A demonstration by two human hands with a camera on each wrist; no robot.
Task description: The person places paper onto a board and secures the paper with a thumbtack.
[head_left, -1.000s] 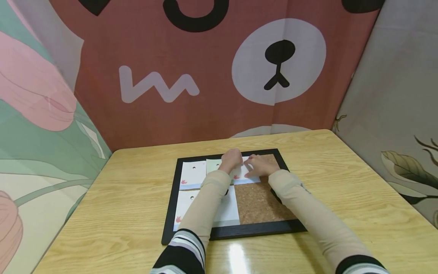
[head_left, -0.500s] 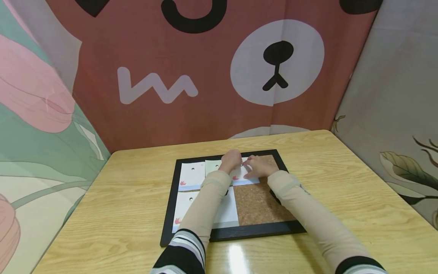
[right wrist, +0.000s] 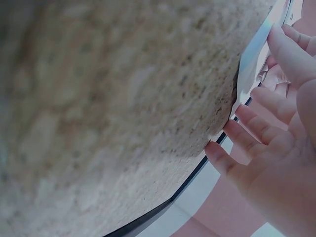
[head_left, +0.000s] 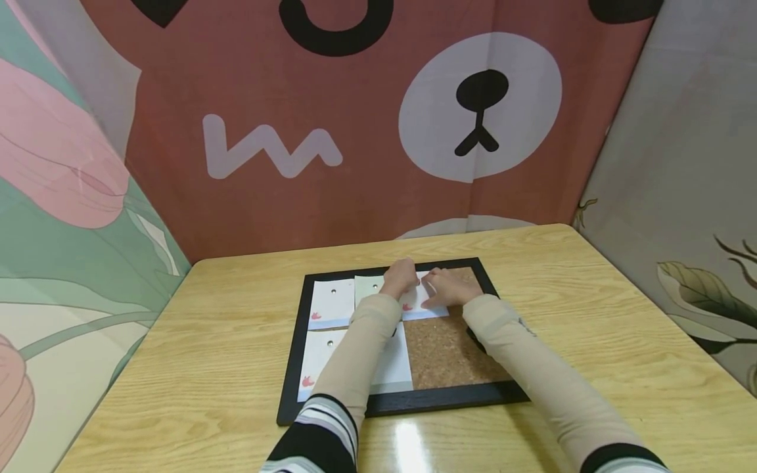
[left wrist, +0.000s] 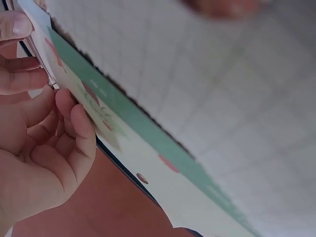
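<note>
A black-framed corkboard (head_left: 452,355) lies on the table with printed paper sheets on it. At its far edge, my left hand (head_left: 400,276) is curled over the top of a white sheet (head_left: 421,311) with a red print near its bottom. In the left wrist view, thumb and finger pinch a small shiny thumbtack (left wrist: 55,86) at the paper. My right hand (head_left: 452,288) rests on the same sheet's right side, fingers spread, some fingertips on bare cork in the right wrist view. A pale green sheet (head_left: 367,286) lies partly hidden under the left arm.
A white sheet (head_left: 333,303) at the board's far left and another white sheet (head_left: 316,358) nearer me each carry a silver tack. A further sheet (head_left: 392,361) lies partly under the left forearm. Beyond the wooden table (head_left: 177,368) hangs a bear-print cloth (head_left: 367,197).
The left hand has shifted very slightly to the right at the top of the white sheet. The right hand keeps its place, and the sheets lie as before.
</note>
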